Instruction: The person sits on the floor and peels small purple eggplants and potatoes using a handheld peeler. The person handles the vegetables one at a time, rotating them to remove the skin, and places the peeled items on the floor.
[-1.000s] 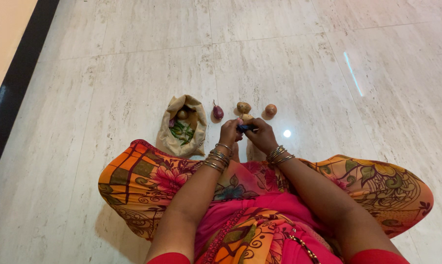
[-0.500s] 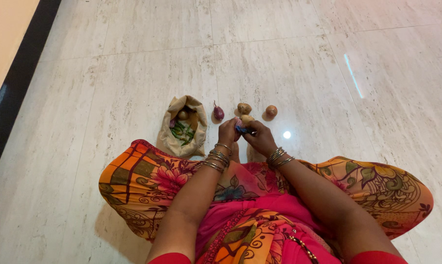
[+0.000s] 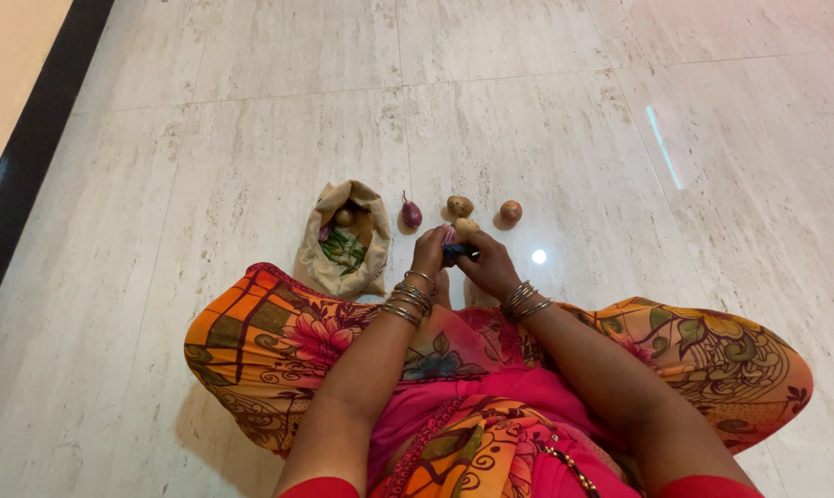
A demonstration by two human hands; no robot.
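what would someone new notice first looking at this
First, the two hands meeting at the centre: the left hand and right hand, both wearing bangles, close around a small dark blue thing. Just beyond them on the pale marble floor lie a purple onion and two potatoes. To their left sits an open cloth bag with green chillies inside.

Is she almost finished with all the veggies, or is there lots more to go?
Already out on the floor: a purple onion, two potatoes and a round brown vegetable, all looking whole. In hand: the left hand and right hand are closed around a small dark tool, hard to make out, beside a pinkish piece. Left: the cloth bag holds green chillies and more. Probably plenty remains.
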